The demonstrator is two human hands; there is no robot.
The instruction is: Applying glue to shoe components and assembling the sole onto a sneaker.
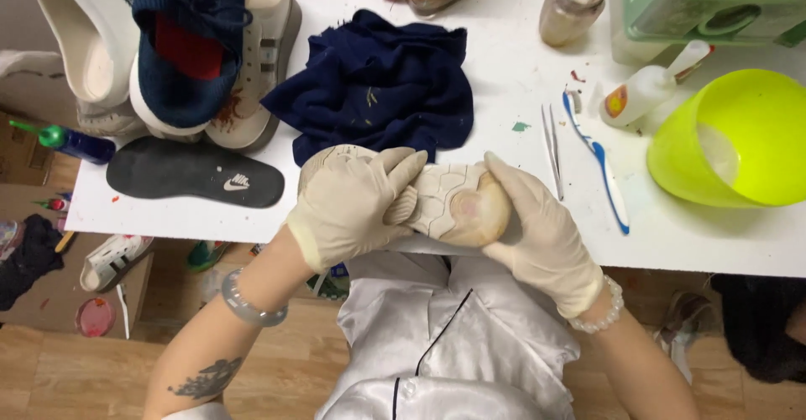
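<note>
Both gloved hands were clamped on the shoe [449, 206], sole up, at the white surface's [520, 84] near edge. The left hand [348, 206] wrapped its toe end; the right hand [537, 223] cupped the heel, dark blue cloth [378, 84] just behind

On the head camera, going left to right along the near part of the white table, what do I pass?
Flat black insole → gloved left hand → worn beige shoe sole held by both hands → gloved right hand → metal tweezers → blue-and-white toothbrush → lime-green plastic bowl.
</note>
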